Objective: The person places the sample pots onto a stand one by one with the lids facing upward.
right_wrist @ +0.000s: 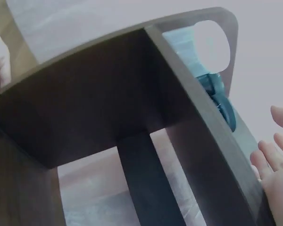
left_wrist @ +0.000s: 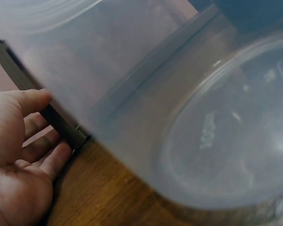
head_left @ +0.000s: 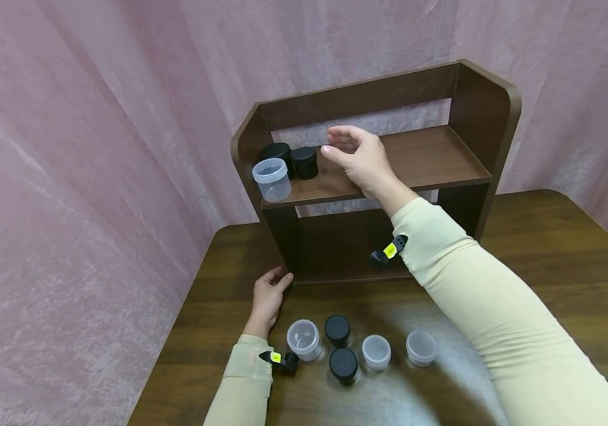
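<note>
Nearest the person, five small jars stand in a loose group on the wooden table: a clear jar by the left wrist, two black-lidded jars in the middle, and two frosted-lidded jars to the right. The left wrist camera sits so close to the clear jar that its blurred wall fills most of that view and hides nearly everything behind it. The right sleeve crosses the table's right side and covers what lies beneath.

Just past the jars, the left hand rests with relaxed, nearly straight fingers against the lower left corner of the dark wooden shelf unit, holding nothing.

Higher and farther, the right hand hovers over the upper shelf board, fingers loosely spread and empty. To its left, apart from it, stand a clear open jar at the front edge and two black jars behind it. In the right wrist view only a bluish sliver of a jar shows past the board. The upper board's right portion is bare; the lower compartment is shadowed and hard to read. Pink curtain closes the back.
</note>
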Demonstrator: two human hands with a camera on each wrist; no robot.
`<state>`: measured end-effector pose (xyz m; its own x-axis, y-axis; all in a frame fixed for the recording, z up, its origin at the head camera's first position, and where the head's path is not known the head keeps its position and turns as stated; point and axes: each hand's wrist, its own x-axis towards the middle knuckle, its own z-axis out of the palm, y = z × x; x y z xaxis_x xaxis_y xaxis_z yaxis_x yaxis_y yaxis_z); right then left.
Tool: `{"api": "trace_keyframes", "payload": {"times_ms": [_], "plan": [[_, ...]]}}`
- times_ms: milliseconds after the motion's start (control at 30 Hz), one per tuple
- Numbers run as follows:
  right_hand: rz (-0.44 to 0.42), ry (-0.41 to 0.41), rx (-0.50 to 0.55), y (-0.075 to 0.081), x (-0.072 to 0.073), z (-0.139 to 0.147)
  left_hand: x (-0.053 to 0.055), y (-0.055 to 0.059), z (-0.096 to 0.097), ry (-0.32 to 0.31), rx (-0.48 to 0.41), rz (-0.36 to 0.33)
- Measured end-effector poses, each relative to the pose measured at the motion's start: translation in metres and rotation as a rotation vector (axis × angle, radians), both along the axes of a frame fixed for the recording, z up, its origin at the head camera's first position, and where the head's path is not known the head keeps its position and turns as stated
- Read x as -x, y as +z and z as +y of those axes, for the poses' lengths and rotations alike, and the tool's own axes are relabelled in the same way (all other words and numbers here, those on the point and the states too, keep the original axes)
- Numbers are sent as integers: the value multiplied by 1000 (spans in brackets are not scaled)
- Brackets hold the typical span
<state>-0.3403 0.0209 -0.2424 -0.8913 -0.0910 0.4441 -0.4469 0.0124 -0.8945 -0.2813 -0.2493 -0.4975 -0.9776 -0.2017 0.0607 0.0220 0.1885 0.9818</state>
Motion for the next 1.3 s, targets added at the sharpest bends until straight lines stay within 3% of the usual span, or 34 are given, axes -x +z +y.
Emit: {"api": "trace_keyframes", "payload": {"times_ms": [200, 433, 567, 733, 867, 1067, 1300], "plan": [[8, 90, -46, -4, -18, 17, 1, 0, 1, 1, -16, 15], [-12, 248, 117, -13, -44, 44, -1, 2, -6, 12, 8, 14], [36, 285, 86, -28, -58, 67, -7, 9, -6, 1, -4, 10], [71, 273, -113, -61, -80, 106, -6, 5, -5, 12, -5, 13], [58, 273, -213, -92, -100, 136, -4, 0, -6, 16, -14, 15], [7, 265, -266, -138, -123, 167, -5, 1, -5, 16, -8, 11], [-22, 310, -311, -190, -133, 182, -3, 2, -6, 6, -17, 10]]}}
